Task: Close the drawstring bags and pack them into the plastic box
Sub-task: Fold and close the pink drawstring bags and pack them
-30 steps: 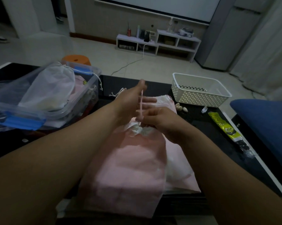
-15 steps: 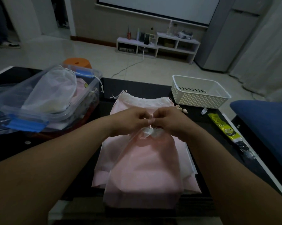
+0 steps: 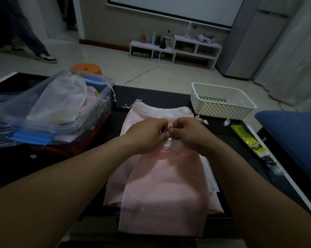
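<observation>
With the left hand [image 3: 147, 135] and right hand [image 3: 190, 135] together, pinching the gathered neck [image 3: 172, 145] of the pink drawstring bag [image 3: 165, 194] on the counter [image 3: 151, 97] beside the plastic box [image 3: 74, 126], a slack tie could let the mouth reopen.

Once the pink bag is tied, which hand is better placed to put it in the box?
Probably the left hand: both pinch the bag at its neck, but the box stands on its side; the right hand would have to cross over.
</observation>
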The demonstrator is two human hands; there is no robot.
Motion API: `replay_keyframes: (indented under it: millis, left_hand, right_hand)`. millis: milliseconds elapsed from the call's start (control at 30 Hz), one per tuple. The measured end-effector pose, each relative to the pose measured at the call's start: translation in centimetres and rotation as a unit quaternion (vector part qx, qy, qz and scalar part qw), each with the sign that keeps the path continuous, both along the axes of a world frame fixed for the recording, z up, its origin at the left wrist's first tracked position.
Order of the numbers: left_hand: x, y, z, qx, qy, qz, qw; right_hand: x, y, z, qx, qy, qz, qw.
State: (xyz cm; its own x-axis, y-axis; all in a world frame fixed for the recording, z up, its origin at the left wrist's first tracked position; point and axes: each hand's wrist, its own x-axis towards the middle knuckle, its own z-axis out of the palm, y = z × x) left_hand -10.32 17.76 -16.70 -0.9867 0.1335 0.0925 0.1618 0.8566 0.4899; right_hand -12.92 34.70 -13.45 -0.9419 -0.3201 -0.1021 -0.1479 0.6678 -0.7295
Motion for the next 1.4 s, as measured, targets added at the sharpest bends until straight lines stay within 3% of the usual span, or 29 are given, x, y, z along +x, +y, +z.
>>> replay_keyframes:
  millis: [100,200,267,467,767,900,1100,1267,1400]
  left_hand:
    - [0.1,0.3,1.1,0.101,-0.057,0.002,0.993]
    - [0.7,0.3,2.3,0.295,-0.178,0.024,0.938]
    - [1.0,-0.1,2.4,0.326,-0.217,0.024,0.920]
    - [0.9,-0.4,1.3,0.300,-0.130,0.042,0.944]
    - [0.8,-1.1,0.6,0.311,-0.111,-0.025,0.944]
    - [1.0,-1.0,0.4,0.265,-0.084,-0.013,0.960]
    - [1.0,-0.2,-0.4,0.315,-0.078,0.001,0.946]
    - [0.6,0.5,-1.4,0.217,-0.027,0.047,0.975]
    - [0.7,0.9,-1.4,0.267,-0.049,0.058,0.961]
  right_hand:
    - [0.2,0.1,0.2,0.008,0.012,0.001,1.000]
    - [0.4,0.1,0.2,-0.001,0.021,-0.001,1.000]
    - [0.4,0.0,0.1,-0.012,0.028,-0.001,1.000]
    - [0.3,0.3,0.0,-0.052,0.011,-0.003,0.999]
    - [0.2,0.6,0.1,-0.121,-0.022,0.029,0.992]
    - [0.0,0.3,-0.3,-0.073,0.040,0.032,0.996]
    - [-0.4,-0.1,-1.0,-0.016,0.101,0.031,0.994]
    - [-0.1,-0.8,-1.8,0.021,0.142,0.037,0.989]
    - [0.1,-0.9,-2.1,0.009,0.150,0.044,0.988]
